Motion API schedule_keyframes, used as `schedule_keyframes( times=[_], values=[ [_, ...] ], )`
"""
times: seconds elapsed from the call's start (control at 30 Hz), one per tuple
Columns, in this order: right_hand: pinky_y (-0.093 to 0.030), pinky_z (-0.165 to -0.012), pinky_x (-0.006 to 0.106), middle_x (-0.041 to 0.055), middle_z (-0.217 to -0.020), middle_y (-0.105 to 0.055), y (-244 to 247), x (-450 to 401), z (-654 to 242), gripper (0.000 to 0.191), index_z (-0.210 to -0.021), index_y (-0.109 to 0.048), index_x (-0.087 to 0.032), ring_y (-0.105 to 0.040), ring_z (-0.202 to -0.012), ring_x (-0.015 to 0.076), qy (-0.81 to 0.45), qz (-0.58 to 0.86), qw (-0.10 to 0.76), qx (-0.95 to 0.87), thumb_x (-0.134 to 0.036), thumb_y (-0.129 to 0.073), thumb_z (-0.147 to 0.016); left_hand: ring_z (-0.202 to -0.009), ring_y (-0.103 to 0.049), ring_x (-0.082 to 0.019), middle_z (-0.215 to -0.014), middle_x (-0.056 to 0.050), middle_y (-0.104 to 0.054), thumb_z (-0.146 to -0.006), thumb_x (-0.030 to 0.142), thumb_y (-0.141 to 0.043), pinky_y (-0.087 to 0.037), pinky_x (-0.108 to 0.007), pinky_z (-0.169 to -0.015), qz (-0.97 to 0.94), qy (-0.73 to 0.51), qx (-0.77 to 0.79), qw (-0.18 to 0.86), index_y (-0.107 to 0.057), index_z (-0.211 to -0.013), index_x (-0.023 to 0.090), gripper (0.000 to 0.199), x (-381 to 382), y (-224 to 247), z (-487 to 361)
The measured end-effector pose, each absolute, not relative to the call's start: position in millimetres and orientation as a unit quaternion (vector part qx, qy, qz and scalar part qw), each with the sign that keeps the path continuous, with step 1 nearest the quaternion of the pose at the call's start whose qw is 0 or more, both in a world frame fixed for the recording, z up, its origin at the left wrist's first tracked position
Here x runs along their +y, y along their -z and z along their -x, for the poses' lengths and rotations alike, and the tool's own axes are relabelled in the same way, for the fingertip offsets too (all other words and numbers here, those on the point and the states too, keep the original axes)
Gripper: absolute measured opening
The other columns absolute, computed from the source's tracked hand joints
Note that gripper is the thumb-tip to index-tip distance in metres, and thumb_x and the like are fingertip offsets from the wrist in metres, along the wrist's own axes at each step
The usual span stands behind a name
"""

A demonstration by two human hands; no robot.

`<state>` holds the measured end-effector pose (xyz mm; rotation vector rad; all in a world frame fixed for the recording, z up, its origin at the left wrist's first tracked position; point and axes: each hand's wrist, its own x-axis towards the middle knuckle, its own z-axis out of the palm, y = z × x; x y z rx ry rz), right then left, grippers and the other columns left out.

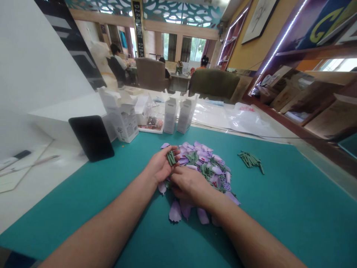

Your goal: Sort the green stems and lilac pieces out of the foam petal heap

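Note:
Palm up, my left hand holds several short green sticks, its fingers curled around them at the left of the heap. My right hand is beside it, over the heap's left part, with its fingers bent down and their tips hidden. The heap of purple petal-like pieces and green leafy pieces lies on a green mat. Some purple petals spread out below my right hand. A separate small pile of green sticks rests to the right of the heap.
White boxes and two narrow cartons stand behind the mat, near a tray. A dark tablet-like object leans at the left. Clear plastic lies at the back right. People sit beyond, near armchairs.

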<state>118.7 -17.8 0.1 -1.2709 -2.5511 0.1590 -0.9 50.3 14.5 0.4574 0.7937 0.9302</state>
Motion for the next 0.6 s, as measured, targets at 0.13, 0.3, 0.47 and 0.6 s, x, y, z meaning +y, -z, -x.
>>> schedule_keyframes(
  times=[0.13, 0.3, 0.47, 0.6],
  values=[
    [-0.040, -0.059, 0.023, -0.0014, -0.072, -0.061, -19.0, -14.0, -134.8, 0.008, -0.075, -0.057, -0.019, -0.053, -0.064, 0.0121, -0.187, 0.491, 0.296, -0.798, -0.012, -0.054, -0.073, -0.052, -0.062, -0.011, -0.066, -0.003, -0.066, -0.095, 0.021, -0.043, -0.052, -0.022, -0.050, -0.212, -0.425, 0.358, 0.804, -0.059, -0.082, 0.013, 0.023, 48.9, -11.7, -1.0],
    [-0.042, -0.058, 0.024, -0.0018, -0.069, -0.061, -22.0, -5.1, -149.1, 0.006, -0.081, -0.057, -0.020, -0.056, -0.062, 0.0129, -0.238, 0.540, 0.454, -0.668, -0.023, -0.055, -0.077, -0.054, -0.065, -0.015, -0.064, -0.004, -0.065, -0.096, 0.029, -0.041, -0.055, -0.028, -0.054, -0.216, -0.387, 0.337, 0.831, -0.060, -0.081, 0.014, 0.028, 36.4, -8.2, -10.3],
    [-0.044, -0.061, 0.026, 0.0013, -0.076, -0.065, -22.4, -1.9, -154.7, 0.016, -0.091, -0.061, -0.020, -0.058, -0.064, 0.0147, -0.167, 0.562, 0.456, -0.669, -0.028, -0.056, -0.079, -0.058, -0.067, -0.016, -0.068, -0.007, -0.067, -0.096, 0.028, -0.043, -0.057, -0.028, -0.054, -0.218, -0.365, 0.325, 0.845, -0.061, -0.079, 0.013, 0.029, 29.4, -8.1, -16.7],
    [-0.040, -0.062, 0.025, 0.0021, -0.076, -0.066, -33.6, -4.9, -162.2, 0.012, -0.086, -0.064, -0.019, -0.057, -0.067, 0.0149, -0.100, 0.580, 0.408, -0.698, -0.024, -0.054, -0.083, -0.060, -0.068, -0.016, -0.067, -0.007, -0.068, -0.094, 0.018, -0.045, -0.057, -0.025, -0.053, -0.214, -0.386, 0.343, 0.830, -0.061, -0.085, 0.012, 0.019, 36.2, -11.5, -12.0]
  ],
)
